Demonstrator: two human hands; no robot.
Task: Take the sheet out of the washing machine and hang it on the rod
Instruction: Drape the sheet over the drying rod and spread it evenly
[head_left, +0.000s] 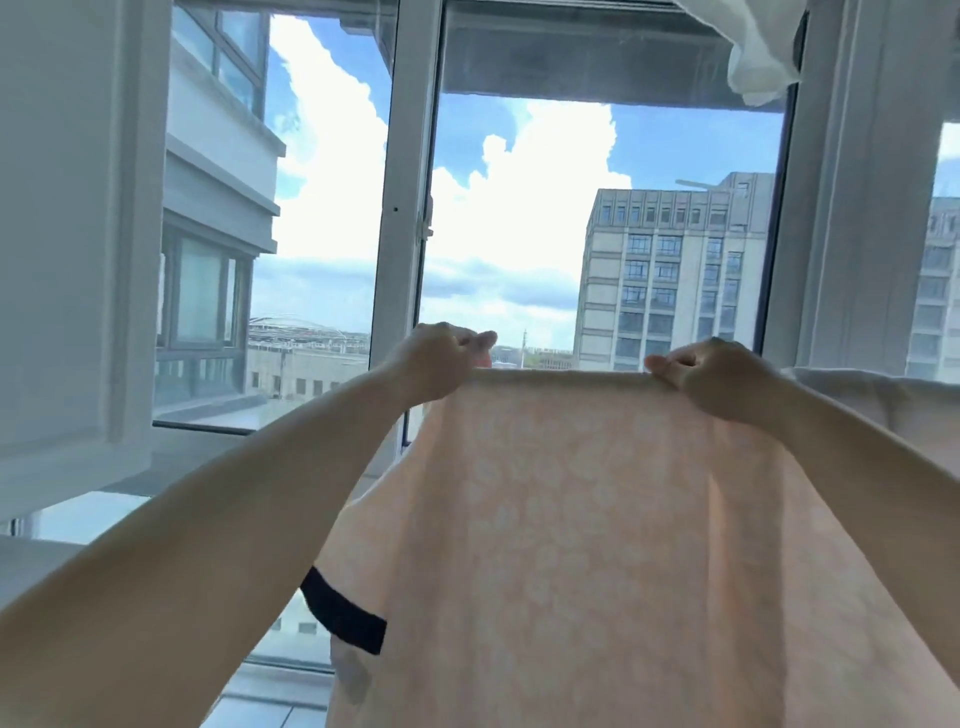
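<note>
A pale peach cotton sheet with a faint white flower print fills the lower centre and lower right of the frame, stretched flat and hanging downward from its top edge. The left hand, at centre just left of the middle, is closed in a fist on the top left corner of that edge. The right hand, to the right of centre, is likewise closed, pinching the top right part of the edge, so the hem runs taut and level between the two. Both bare forearms reach up from the bottom corners. A short black band shows at the sheet's lower left margin; what it belongs to cannot be told.

Behind the sheet stands a tall white-framed window with a vertical post up the middle of the frame. Through the glass are blue sky with large white clouds, a grey multi-storey building at right, and the glazed corner of a neighbouring block at upper left. A white wall panel occupies the far left. A thin white cloth hangs bunched in the upper right corner. Another whitish fabric lies at the right edge, just beyond the right hand.
</note>
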